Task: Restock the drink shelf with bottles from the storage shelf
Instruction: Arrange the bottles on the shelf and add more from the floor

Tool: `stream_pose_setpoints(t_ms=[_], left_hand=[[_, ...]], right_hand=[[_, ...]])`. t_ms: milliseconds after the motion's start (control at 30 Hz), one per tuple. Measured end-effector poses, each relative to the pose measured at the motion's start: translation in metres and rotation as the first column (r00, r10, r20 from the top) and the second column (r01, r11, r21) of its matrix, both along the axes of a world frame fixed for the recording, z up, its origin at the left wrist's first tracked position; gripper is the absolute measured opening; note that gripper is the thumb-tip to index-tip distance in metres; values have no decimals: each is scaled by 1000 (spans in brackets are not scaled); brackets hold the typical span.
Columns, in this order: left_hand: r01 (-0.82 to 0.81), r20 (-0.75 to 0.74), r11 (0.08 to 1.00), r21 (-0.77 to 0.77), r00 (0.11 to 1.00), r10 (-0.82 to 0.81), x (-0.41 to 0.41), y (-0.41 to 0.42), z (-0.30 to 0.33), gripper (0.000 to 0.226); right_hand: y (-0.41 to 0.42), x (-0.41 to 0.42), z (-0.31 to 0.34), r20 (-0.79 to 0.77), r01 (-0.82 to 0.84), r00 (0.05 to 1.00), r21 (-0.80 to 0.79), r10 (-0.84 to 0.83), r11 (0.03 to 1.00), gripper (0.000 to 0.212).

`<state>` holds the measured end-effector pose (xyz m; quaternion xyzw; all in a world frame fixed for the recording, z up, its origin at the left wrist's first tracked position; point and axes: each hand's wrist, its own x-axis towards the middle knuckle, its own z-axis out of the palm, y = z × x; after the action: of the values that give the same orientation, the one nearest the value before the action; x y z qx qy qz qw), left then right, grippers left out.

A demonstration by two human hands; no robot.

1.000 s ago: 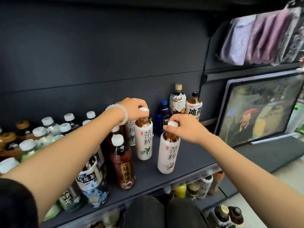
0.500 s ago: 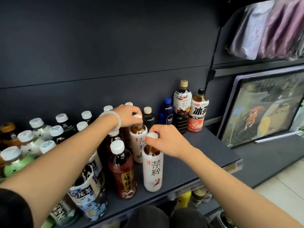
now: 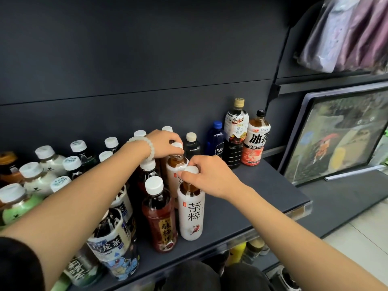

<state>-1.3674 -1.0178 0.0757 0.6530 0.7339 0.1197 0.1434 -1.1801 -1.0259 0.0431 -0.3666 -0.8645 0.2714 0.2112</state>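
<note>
- R hand [image 3: 212,177] pinches white cap of front white-label tea btl [image 3: 191,215], fingertips closed round cap from 3 o'clock side; btl upright on dark drink shelf [image 3: 262,192], near front edge.
- L hand [image 3: 165,143] grips cap of rear white-label tea btl [image 3: 175,171] from above, fingers curled tight on it; btl upright, directly behind front one at its 11 o'clock, looks touching or nearly so, can't tell which.
- Pale bead bracelet [image 3: 144,143] on L wrist.
- Red-label dark tea btl [image 3: 160,223] w/ white cap stands just beside front white btl at its 9 o'clock, touching or nearly.
- Oolong tea btl w/ blue cartoon label [image 3: 114,248] at 8 o'clock of red one, partly under L forearm.
- Cluster of white-cap btls w/ pale green/milky contents [image 3: 31,185] fills shelf toward 9 o'clock.
- Toward 1 o'clock of hands, back row: dark btl w/ cream cap [image 3: 192,145], blue btl [image 3: 216,141], tall UCC coffee btl [image 3: 235,133], iced tea btl w/ black cap [image 3: 255,141], side by side against back panel.
- Shelf patch at 3 o'clock of R hand bare.
- Framed picture [image 3: 340,135] leans on next shelf bay at 3 o'clock; bagged purple items [image 3: 346,32] hang at 1 o'clock.
- More btls on lower shelf [image 3: 239,252] at 6 o'clock, mostly hidden.
</note>
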Motion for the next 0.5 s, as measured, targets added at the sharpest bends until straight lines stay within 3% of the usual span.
stream_pose_setpoints(t_ms=[200,500], left_hand=[[12,24,995,100,1000,-15,0,-7,-4,20],[15,24,994,113,1000,-18,-1,-11,-8,18]], right_hand=[[-4,-6,1,31,12,999,26,-13,1000,32],[-6,-6,-2,33,43,998,60,-45,997,32]])
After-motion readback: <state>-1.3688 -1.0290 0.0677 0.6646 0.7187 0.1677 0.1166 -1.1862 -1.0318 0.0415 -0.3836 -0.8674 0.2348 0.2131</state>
